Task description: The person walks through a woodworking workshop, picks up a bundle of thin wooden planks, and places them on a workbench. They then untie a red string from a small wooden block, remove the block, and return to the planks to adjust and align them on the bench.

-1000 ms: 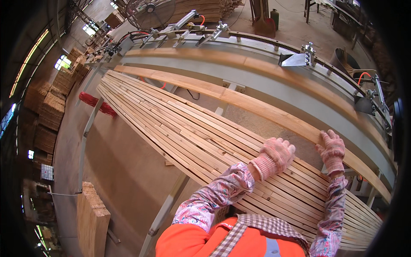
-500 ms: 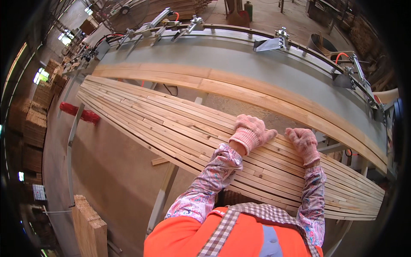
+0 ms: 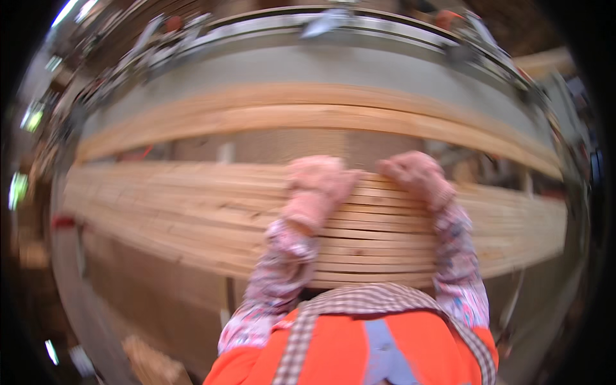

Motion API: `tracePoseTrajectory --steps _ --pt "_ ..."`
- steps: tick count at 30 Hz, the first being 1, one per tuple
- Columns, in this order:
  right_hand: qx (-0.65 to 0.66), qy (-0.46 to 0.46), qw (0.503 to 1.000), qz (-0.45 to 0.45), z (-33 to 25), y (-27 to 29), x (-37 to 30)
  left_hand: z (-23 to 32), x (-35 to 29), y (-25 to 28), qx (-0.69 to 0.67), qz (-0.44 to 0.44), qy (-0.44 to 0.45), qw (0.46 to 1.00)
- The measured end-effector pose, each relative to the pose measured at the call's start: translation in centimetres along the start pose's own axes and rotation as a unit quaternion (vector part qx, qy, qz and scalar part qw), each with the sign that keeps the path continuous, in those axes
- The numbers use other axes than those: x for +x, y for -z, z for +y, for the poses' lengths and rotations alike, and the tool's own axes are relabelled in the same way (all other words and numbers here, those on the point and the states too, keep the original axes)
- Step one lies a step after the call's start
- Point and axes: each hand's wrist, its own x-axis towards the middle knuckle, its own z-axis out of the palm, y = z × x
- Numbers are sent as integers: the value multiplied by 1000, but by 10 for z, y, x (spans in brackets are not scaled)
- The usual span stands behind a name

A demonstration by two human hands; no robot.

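A wide row of long, thin wooden strips [image 3: 375,234] lies side by side in front of me, running left to right. My left hand [image 3: 314,189], in a pink knitted glove, rests on the row with its fingers curled over the far edge. A short way to its right, my right hand [image 3: 420,178], gloved alike, is bent over the same far edge. Both hands are closed against the outermost strips, though motion blurs the fingertips. Beyond a gap lie light wooden boards [image 3: 301,117] along the near side of a grey machine bed [image 3: 276,64].
A rail with metal clamp parts [image 3: 327,24] runs along the bed's far side. At the left end of the strips stands a metal support leg [image 3: 70,247] with something red by it. A wooden block or stack [image 3: 151,360] is at the lower left.
My view has swung, so the strips and bed now lie more level across the picture, with heavy blur. Both hands stay at the far edge of the strips.
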Motion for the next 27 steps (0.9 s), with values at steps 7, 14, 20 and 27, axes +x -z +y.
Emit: tracePoseTrajectory --steps 7,14,20,27 --pt "-189 -23 976 -105 -50 21 -6 -9 -10 -18 -98 68 32 992" --pt "-146 -33 982 -116 -55 21 -19 -5 -35 -19 -61 151 10 987" --pt "-227 54 965 -124 -78 9 -25 29 -132 6 -235 250 83 936" --pt "-325 142 931 -84 -78 -21 -12 44 -187 -12 -173 362 254 880"
